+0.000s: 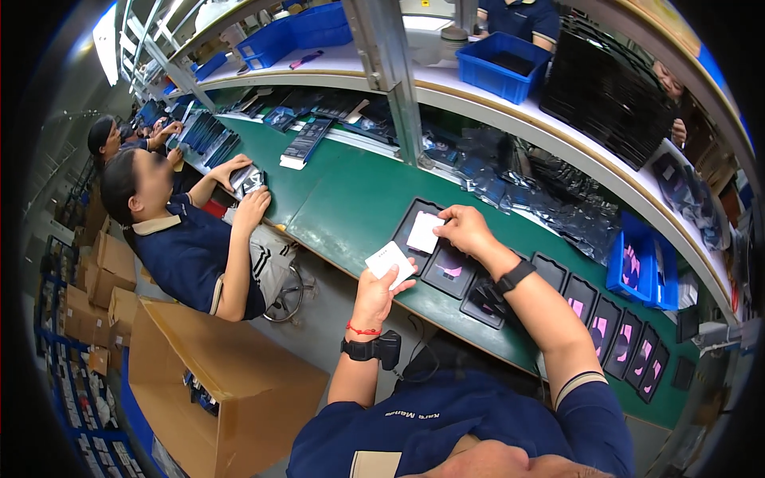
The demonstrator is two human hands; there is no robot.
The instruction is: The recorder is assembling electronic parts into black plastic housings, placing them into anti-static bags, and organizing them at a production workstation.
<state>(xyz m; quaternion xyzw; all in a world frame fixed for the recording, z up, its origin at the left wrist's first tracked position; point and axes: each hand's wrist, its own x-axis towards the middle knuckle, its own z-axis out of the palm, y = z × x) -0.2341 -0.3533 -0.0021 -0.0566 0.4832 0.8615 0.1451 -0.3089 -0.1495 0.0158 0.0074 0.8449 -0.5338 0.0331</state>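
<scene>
My left hand (381,288) holds a small white card (390,262) up above the front edge of the green bench (343,199). My right hand (466,231) presses a second white card (423,233) onto a black tray (416,215) lying on the bench. Beside that tray sits another black tray with a pink label (451,271), and a third (486,303) lies partly under my right forearm. A black band is on each wrist, and a red string is on the left one.
A row of black trays with pink labels (613,327) runs to the right. Blue bins (637,263) (505,65) stand on the bench and shelf. Grey foil bags (550,199) pile at the back. A seated person (183,239) works at my left; cardboard boxes (223,382) stand below.
</scene>
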